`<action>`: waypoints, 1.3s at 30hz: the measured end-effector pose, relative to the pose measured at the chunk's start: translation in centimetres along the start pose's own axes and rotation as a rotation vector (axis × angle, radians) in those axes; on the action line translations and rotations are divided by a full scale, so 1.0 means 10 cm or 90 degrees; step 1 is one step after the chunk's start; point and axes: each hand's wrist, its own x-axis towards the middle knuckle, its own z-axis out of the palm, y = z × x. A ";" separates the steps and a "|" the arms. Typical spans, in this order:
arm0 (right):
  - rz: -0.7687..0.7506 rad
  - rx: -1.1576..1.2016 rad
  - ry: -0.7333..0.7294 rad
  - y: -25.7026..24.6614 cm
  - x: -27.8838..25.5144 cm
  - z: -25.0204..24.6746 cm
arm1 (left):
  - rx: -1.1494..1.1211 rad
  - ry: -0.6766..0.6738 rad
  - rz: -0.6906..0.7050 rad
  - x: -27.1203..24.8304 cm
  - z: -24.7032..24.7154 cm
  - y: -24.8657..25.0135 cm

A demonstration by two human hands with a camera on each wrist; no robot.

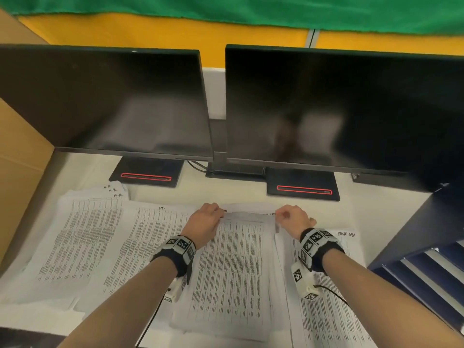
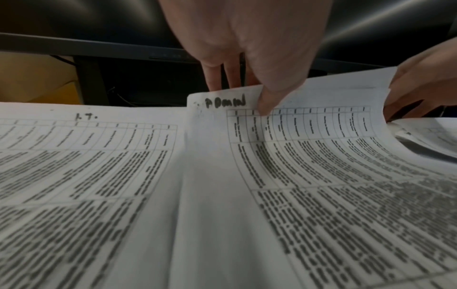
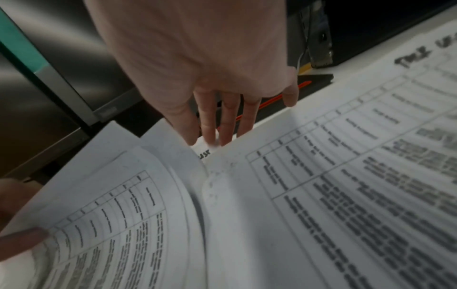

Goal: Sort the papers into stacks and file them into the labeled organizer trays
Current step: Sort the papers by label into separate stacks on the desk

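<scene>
While the left hand (image 1: 204,219) and right hand (image 1: 292,218) each pinch the middle stack's (image 1: 233,267) twelve-o'clock edge, lift evenly, keeping sheets squared.

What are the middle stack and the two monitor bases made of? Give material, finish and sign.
Middle stack: thin matte printed paper; its top edge curls where the left hand pinches it.
Monitor bases: probably matte black plastic or coated metal; flat slabs, red-outlined slots.

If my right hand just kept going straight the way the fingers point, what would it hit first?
Probably the right monitor's black base with the red stripe, which lies just beyond the right hand holding the middle paper stack's far edge; depth is uncertain.
</scene>
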 end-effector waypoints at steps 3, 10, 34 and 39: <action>-0.051 -0.021 0.023 -0.09 -0.02 0.02 | 0.001 0.006 0.010 -0.05 -0.02 -0.02; -0.121 -0.018 0.013 -0.14 -0.12 0.07 | 0.019 0.011 0.030 -0.10 -0.03 0.05; -0.330 0.113 0.146 -0.34 -0.16 -0.38 | 0.006 0.005 0.015 -0.14 -0.08 0.08; -0.253 0.331 0.385 -0.57 -0.27 -0.90 | 0.001 -0.002 0.011 -0.14 -0.07 0.06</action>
